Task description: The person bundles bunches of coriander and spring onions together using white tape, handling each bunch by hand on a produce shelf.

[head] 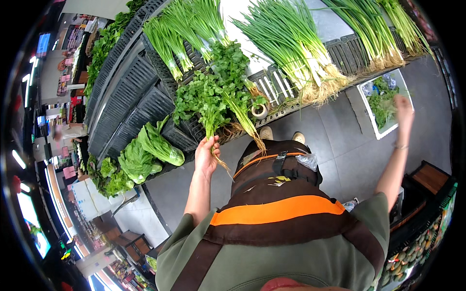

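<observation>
My left hand (pixel 206 156) grips a bunch of coriander (pixel 210 112) by its lower stems, and the thin roots trail below my fingers. Another coriander bunch (pixel 242 114) lies beside it, roots hanging over the rack edge towards my apron. Behind these rests more coriander (pixel 229 60) on the rack. Far to the right, my right hand (pixel 404 109) is over a white foam box (pixel 389 132) on the floor. Loose green leaves (pixel 380 109) and some plastic lie inside that box. Motion blurs the right hand, so its fingers and anything in them cannot be made out.
A tape roll (pixel 260 117) sits at the front edge of the black slatted rack (pixel 127 98). Spring onions (pixel 313 54), bundled garlic chives (pixel 164 45) and leafy lettuce (pixel 138 160) lie along it. Behind my right arm stands a produce display (pixel 411 251).
</observation>
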A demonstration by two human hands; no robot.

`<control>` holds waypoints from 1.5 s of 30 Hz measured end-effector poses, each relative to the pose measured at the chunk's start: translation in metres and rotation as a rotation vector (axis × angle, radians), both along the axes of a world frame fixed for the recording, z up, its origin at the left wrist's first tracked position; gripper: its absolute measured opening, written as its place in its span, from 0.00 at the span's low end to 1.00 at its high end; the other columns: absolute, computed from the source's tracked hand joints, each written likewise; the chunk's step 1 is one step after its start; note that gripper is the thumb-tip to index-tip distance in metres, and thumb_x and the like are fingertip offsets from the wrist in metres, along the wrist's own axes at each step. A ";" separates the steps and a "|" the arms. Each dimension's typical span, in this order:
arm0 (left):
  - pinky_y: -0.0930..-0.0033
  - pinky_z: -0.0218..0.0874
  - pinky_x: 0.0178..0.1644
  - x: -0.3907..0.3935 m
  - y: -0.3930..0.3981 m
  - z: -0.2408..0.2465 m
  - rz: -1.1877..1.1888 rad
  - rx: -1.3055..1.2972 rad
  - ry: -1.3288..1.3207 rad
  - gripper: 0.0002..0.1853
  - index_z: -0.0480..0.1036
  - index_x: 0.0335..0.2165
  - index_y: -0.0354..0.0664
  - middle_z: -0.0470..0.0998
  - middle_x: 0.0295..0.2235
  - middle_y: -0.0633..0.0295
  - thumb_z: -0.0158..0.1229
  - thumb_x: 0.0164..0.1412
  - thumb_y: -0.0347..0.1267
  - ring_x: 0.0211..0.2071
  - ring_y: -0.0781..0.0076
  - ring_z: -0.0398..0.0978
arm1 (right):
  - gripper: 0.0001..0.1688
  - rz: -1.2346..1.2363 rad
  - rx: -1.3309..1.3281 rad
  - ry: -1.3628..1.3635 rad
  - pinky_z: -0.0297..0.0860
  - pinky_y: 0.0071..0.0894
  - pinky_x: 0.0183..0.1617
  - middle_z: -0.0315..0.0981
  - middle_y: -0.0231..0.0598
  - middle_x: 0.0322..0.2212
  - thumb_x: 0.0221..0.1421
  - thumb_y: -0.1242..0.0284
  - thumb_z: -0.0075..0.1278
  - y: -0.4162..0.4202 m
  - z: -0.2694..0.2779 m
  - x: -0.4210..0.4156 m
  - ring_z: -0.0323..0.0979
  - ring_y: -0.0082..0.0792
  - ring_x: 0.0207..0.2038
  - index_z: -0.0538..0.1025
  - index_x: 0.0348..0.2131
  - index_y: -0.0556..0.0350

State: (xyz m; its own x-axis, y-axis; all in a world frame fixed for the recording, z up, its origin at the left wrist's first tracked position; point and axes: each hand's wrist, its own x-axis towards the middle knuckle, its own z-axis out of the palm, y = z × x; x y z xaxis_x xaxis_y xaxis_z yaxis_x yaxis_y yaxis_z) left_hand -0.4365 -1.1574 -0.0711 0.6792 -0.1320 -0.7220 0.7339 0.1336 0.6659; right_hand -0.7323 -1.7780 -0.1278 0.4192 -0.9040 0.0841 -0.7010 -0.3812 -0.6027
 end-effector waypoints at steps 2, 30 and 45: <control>0.85 0.53 0.18 0.007 -0.001 0.016 -0.002 0.012 0.016 0.10 0.66 0.37 0.36 0.70 0.27 0.67 0.47 0.64 0.34 0.21 0.84 0.63 | 0.36 -0.217 0.140 0.204 0.68 0.35 0.40 0.77 0.48 0.31 0.50 0.47 0.53 -0.120 -0.033 -0.055 0.74 0.37 0.34 0.77 0.37 0.67; 0.83 0.42 0.16 -0.008 0.022 -0.012 0.209 -1.012 0.139 0.18 0.64 0.50 0.36 0.58 0.23 0.69 0.45 0.66 0.35 0.16 0.85 0.50 | 0.12 0.959 0.857 -0.226 0.69 0.24 0.35 0.76 0.37 0.25 0.56 0.69 0.50 0.357 0.066 0.199 0.72 0.22 0.30 0.76 0.33 0.62; 0.79 0.46 0.17 -0.004 0.034 -0.022 0.098 -1.022 0.012 0.18 0.65 0.48 0.38 0.60 0.22 0.66 0.40 0.65 0.36 0.17 0.80 0.54 | 0.31 0.951 0.178 0.211 0.69 0.51 0.37 0.67 0.54 0.36 0.41 0.62 0.62 0.424 0.026 0.240 0.72 0.58 0.34 0.65 0.39 0.62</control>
State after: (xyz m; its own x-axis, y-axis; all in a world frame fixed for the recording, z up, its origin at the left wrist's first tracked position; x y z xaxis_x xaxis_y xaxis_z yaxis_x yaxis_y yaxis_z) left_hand -0.4404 -1.1233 -0.0928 0.7138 -0.6319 -0.3021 0.6949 0.6927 0.1930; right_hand -0.4926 -1.3537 -0.1018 0.9679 -0.1751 -0.1805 -0.2495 -0.7571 -0.6038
